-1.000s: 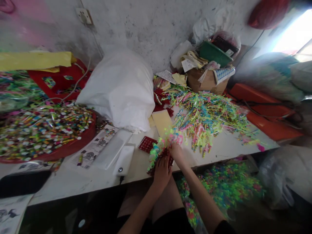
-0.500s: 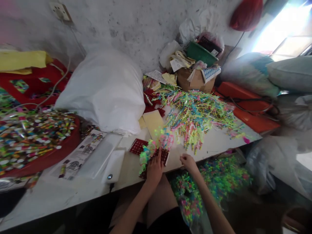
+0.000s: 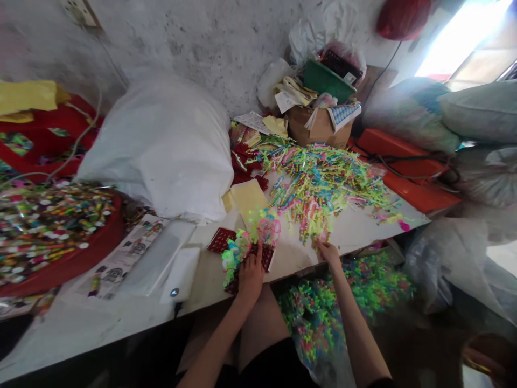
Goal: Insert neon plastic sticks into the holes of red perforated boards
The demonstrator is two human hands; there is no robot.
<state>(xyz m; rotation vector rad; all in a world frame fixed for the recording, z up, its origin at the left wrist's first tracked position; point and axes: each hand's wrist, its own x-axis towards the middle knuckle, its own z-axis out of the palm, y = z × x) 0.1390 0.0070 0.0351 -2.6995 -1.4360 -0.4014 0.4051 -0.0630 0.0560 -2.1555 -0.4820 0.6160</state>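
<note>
My left hand (image 3: pixel 251 274) lies flat with fingers stretched over a dark red perforated tray (image 3: pixel 266 260). Along its fingertips stand translucent neon pieces, a pink one (image 3: pixel 269 229) and a green cluster (image 3: pixel 229 261); how they sit in the tray is partly hidden by the hand. To the right, my right hand (image 3: pixel 330 255) has its fingers pinched at the near edge of a big pile of thin colourful sticks with neon tops (image 3: pixel 323 178). The fingertips meet a stick's end there, though the exact grip is small and blurred.
Left of the tray are a white power bank (image 3: pixel 180 275), clear plastic bags (image 3: pixel 159 258) and a red basin (image 3: pixel 117 226) of colourful pieces. Behind stand a large white sack (image 3: pixel 161 145) and a cardboard box (image 3: pixel 319 126). Bagged neon pieces (image 3: pixel 311 307) lie below the table edge.
My right hand has moved forward and right, from bare table to the near stick ends of the pile. The left hand remains on the tray. The whole view has shifted slightly.
</note>
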